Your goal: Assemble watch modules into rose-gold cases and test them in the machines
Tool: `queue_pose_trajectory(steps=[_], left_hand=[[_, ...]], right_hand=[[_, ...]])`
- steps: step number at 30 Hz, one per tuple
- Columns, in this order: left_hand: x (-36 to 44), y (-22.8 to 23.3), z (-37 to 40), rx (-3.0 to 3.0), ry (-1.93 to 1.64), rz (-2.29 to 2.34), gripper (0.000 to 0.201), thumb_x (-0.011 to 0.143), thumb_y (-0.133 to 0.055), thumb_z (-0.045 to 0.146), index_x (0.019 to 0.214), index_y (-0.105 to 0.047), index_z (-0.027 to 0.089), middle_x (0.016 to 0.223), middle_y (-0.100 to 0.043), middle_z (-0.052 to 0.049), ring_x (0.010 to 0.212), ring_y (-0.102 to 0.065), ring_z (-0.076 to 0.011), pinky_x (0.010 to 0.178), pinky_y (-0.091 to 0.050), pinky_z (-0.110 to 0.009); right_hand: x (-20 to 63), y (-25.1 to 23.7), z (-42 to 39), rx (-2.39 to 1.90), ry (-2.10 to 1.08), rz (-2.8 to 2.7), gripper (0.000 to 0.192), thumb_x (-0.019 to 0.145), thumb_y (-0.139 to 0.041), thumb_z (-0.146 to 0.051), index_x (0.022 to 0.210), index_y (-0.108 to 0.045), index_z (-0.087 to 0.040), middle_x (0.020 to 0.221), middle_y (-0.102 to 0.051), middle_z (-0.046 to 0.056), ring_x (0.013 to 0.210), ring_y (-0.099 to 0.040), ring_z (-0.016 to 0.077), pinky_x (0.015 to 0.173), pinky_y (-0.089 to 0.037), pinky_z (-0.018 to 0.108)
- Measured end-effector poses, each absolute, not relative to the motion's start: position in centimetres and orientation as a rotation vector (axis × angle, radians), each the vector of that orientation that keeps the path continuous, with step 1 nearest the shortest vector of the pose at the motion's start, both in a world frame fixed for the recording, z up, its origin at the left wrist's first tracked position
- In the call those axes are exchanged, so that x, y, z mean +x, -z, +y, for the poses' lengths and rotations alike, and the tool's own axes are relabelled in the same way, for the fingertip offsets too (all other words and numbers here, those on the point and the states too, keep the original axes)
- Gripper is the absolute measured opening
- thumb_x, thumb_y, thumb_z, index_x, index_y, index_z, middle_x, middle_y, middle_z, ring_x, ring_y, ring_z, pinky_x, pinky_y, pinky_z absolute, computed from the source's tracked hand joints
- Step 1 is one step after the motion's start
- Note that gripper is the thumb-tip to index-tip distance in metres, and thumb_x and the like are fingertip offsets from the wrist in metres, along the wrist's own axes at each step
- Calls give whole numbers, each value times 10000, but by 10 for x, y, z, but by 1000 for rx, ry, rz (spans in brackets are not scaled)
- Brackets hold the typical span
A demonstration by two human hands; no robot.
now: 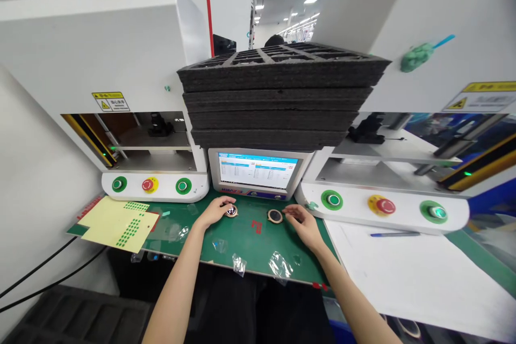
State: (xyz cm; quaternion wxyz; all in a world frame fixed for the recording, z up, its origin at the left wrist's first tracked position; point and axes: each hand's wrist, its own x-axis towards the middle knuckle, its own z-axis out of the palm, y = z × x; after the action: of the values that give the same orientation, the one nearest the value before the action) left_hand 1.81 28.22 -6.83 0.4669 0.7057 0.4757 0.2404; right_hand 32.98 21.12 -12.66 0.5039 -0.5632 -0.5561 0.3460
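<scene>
On the green mat (258,247) lie two round watch bodies without straps. The left watch (231,210) has a gold-coloured rim and a lit face. My left hand (215,213) has its fingertips bent against its left and upper edge. The right watch (275,216) shows a dark face inside a gold-coloured rim. Just right of it, my right hand (302,223) rests with loosely curled fingers apart, the fingertips close to the rim and nothing visible in them.
Behind the hands stands a monitor (258,172) beneath stacked black foam trays (278,102). White press machines with buttons flank it (155,187). Clear plastic films (279,266) litter the front edge. Yellow sticker sheets (121,223) lie left; white paper (403,274) with a pen (395,234) lies right.
</scene>
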Motion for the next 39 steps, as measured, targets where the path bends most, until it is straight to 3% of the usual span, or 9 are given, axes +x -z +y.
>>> queue_pose_trajectory(steps=[23,39], left_hand=[[29,67,280,2127,-473,1295,226,973,-620,316,1135,-649,161,1217,-635,-95,1100,-619,-248,969,-514,-480],[27,64,280,1999,-544,1225,214,973,-621,316,1117,-655,160,1204,-642,-93,1100,-620,-247,967,-517,-475]], right_hand=[[326,120,209,-1425,-764,-1427,245,959,-612,-357,1090,-643,-153,1081,-669,60,936,-661,178,848,-563,388],[326,114,206,-1459,-782,-1448,250,960,-610,-353,1113,-639,-158,1111,-663,66,956,-658,183,856,-564,393]])
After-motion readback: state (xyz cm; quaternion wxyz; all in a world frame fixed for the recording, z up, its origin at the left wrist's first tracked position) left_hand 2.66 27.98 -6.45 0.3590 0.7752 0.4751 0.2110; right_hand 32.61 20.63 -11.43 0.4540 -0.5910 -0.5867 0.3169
